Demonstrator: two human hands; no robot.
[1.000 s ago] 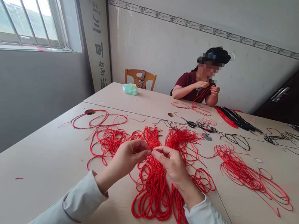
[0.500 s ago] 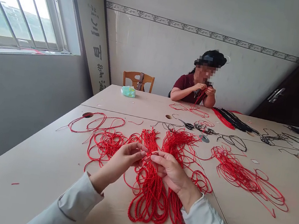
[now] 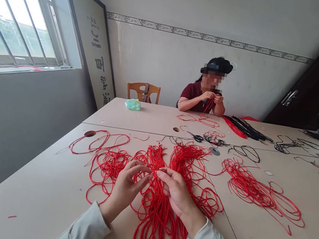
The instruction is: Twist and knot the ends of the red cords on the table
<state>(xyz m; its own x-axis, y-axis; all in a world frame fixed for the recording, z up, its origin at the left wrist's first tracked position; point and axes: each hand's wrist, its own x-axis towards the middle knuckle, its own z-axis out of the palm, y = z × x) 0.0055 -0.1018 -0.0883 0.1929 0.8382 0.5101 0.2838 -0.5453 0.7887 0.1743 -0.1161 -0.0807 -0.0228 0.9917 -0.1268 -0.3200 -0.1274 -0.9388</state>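
A large hank of twisted red cord (image 3: 154,219) lies on the pale table (image 3: 46,186) directly under my hands, its loops running towards me. My left hand (image 3: 126,187) and my right hand (image 3: 176,193) meet over its upper part, fingertips close together. Both seem to pinch strands of the cord, though the fingers partly hide the exact hold. Looser tangles of thinner red cord lie to the left (image 3: 106,169) and right (image 3: 256,193) of the hank. Pale sleeves cover both my forearms.
A seated co-worker (image 3: 201,100) across the table handles red cord. Between us lie scissors (image 3: 196,138), a round metal disc (image 3: 214,151), and bundled black cord (image 3: 244,127). A green plastic bag (image 3: 133,104) and wooden chair (image 3: 143,92) stand farther left.
The whole view has shifted downward and slightly left as my head moved. My left fingers have spread a little over the cord, while the hank stays in place.
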